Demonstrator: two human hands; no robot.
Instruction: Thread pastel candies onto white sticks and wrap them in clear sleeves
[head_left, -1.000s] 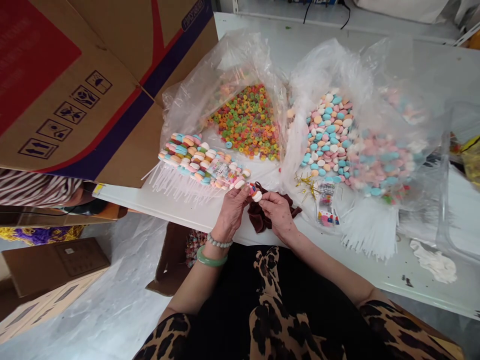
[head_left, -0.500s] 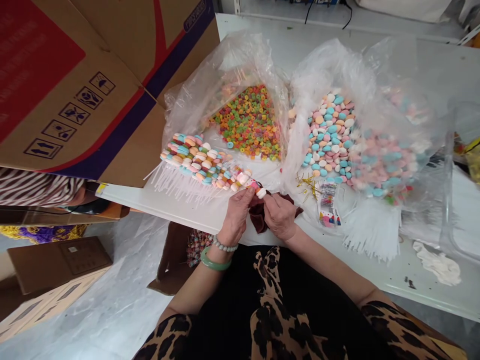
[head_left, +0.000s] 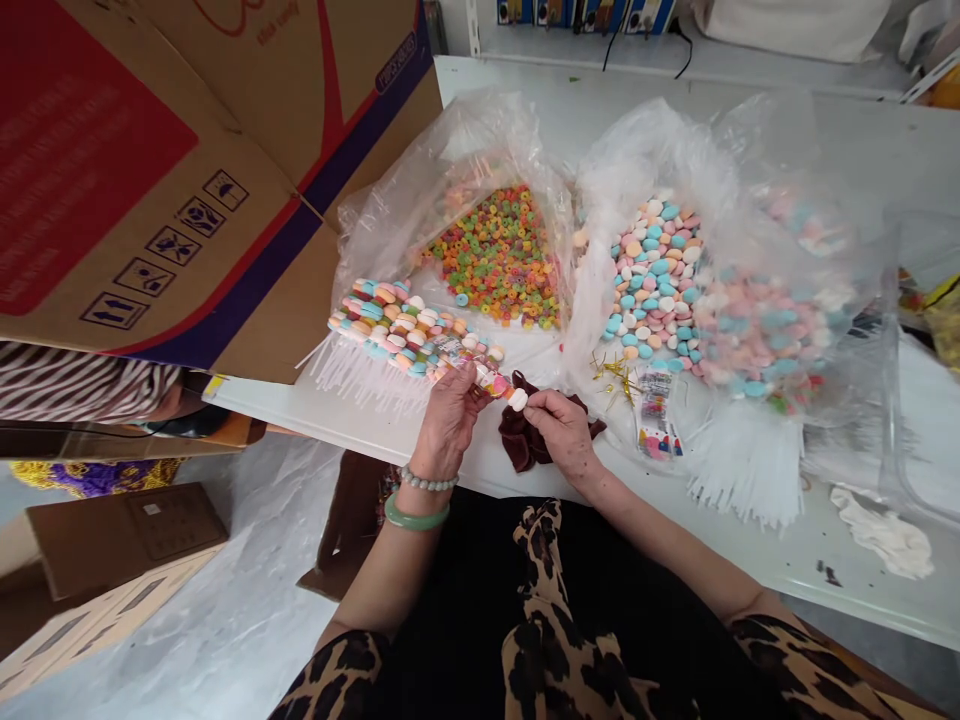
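My left hand (head_left: 450, 415) is closed round a thin stick threaded with candies (head_left: 517, 399). Between my hands its end shows a white candy and a few pink and orange pieces; the rest is behind my left fingers. With thumb and finger pinched together, my right hand (head_left: 561, 430) grips the stick's tip just past the white candy. Under both hands lies a dark brown cloth (head_left: 517, 442). Just beyond my left hand, a pile of threaded candy sticks (head_left: 397, 325) rests with white ends pointing towards me. A printed clear wrapper (head_left: 451, 346) shows over that pile.
Behind are a bag of small ring candies (head_left: 502, 255) and a bag of pastel candies (head_left: 656, 275). Gold twist ties (head_left: 616, 375), a printed label (head_left: 658, 415) and white sticks (head_left: 746, 460) lie on the right. A large carton (head_left: 300, 290) stands left; an open box (head_left: 341, 530) sits below the table edge.
My left hand has slid left, away from my right hand, so the two are farther apart. The printed wrapper shows more plainly. The view has shifted slightly.
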